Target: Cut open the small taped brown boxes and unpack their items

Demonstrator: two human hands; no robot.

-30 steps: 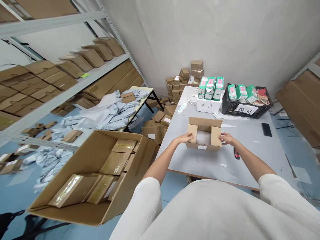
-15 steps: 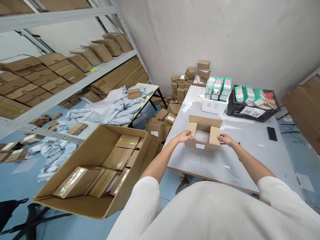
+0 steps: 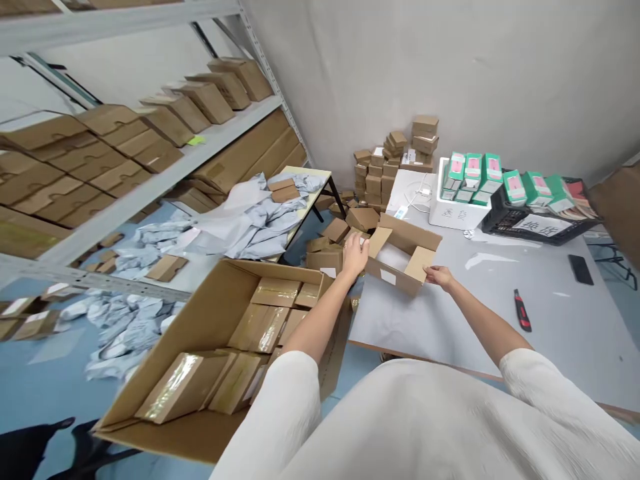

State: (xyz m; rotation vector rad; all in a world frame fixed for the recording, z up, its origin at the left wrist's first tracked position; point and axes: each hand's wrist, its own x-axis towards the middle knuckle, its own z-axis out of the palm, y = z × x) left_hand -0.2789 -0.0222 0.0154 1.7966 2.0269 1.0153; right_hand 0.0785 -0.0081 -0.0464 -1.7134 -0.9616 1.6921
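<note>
An open cardboard box [image 3: 393,276] with its flaps raised is between my two hands at the left part of the grey table [image 3: 470,320]. It is turned at an angle, bears a white label on its near side, and shows a pale bottom inside. My left hand [image 3: 355,255] holds its left end, the fingers partly hidden there. At the right end, my right hand [image 3: 439,277] pinches the corner by a folded flap. A red and black utility knife [image 3: 522,311] lies on the table, right of my right hand.
A large carton [image 3: 165,347] with taped boxes stands at left. On the table are a white bin [image 3: 457,215] of green packs, a black crate [image 3: 530,230] and a phone [image 3: 581,270]. Boxes [image 3: 373,173] are heaped behind; shelving [image 3: 165,180] fills the left.
The open box has shifted left with both hands and turned from square to angled. My left hand has moved round to its left end. The knife shows fully now, and the view has swung left.
</note>
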